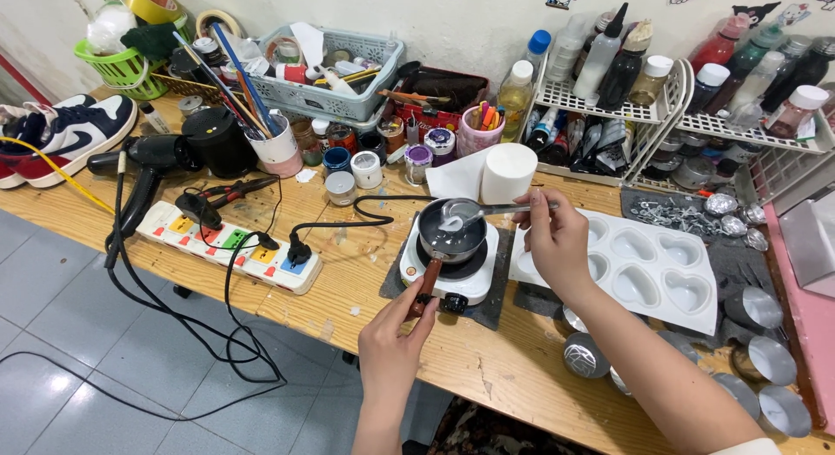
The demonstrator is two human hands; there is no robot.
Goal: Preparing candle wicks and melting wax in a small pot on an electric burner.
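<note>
A small dark pot [450, 231] with white melted stuff in it sits on a little white electric hot plate [470, 284]. My left hand [394, 340] grips the pot's brown wooden handle [427, 284]. My right hand [555, 237] holds a metal spoon [487, 211], whose bowl rests in the white stuff in the pot. Just right of the hot plate, partly under my right hand, lies a white heart-shaped mould tray [661, 268].
A white power strip [230, 246] with black cables lies at left, beside a black hair dryer [143, 163] and shoes [65, 133]. Jars, brushes, baskets and bottle racks [648, 107] line the back. Several metal tins [770, 359] stand at right. A white roll [507, 172] stands behind the pot.
</note>
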